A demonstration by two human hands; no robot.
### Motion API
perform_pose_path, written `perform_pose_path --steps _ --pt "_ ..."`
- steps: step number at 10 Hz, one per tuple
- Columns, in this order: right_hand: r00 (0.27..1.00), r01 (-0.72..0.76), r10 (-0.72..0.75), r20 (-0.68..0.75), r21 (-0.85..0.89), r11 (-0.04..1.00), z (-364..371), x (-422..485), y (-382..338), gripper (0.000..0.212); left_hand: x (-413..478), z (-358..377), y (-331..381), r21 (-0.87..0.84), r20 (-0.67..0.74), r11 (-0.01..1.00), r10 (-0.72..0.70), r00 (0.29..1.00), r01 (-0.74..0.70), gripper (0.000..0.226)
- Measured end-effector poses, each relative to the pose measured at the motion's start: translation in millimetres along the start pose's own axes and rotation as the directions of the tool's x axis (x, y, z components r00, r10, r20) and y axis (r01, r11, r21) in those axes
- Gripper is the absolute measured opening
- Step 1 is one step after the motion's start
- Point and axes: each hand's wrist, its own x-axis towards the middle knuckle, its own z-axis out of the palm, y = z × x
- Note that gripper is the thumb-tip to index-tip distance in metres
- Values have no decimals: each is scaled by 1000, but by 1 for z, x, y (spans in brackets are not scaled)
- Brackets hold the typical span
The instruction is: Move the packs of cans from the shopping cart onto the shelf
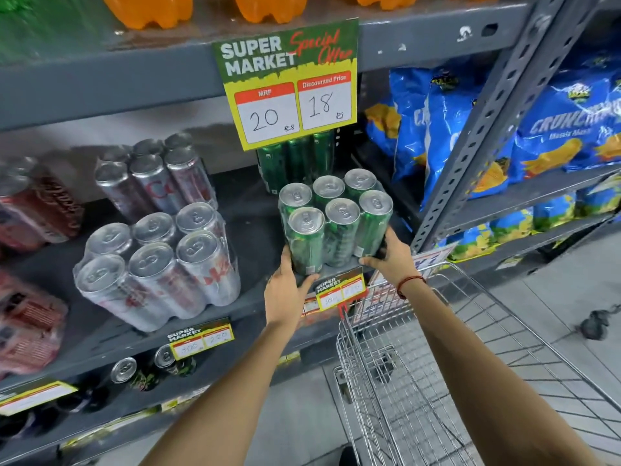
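Note:
A shrink-wrapped pack of green cans point(336, 220) stands upright at the front edge of the grey shelf point(255, 230). My left hand point(288, 290) grips its lower left corner and my right hand point(391, 260) holds its lower right side. Another pack of green cans point(295, 163) stands behind it, partly hidden by a price sign. The wire shopping cart point(420, 381) is below and to the right, and the part of its basket in view holds no packs.
Two packs of silver cans point(158, 264) point(154, 176) sit to the left on the same shelf, red packs point(30, 213) further left. A hanging "Special Offer" sign point(289, 82) overhangs the shelf. Blue crisp bags point(437, 129) fill the right rack beyond a slanted steel upright point(497, 105).

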Motion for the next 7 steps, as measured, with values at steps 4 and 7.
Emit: perform_pose_path --steps 4,7 --pt "998 -42 44 39 -41 998 -2 0 -4 75 -2 -6 3 15 20 1000 -7 1000 6 82" --pt "972 -178 130 -197 -252 951 16 -28 -26 42 -9 -35 9 -105 82 994 -33 996 41 79"
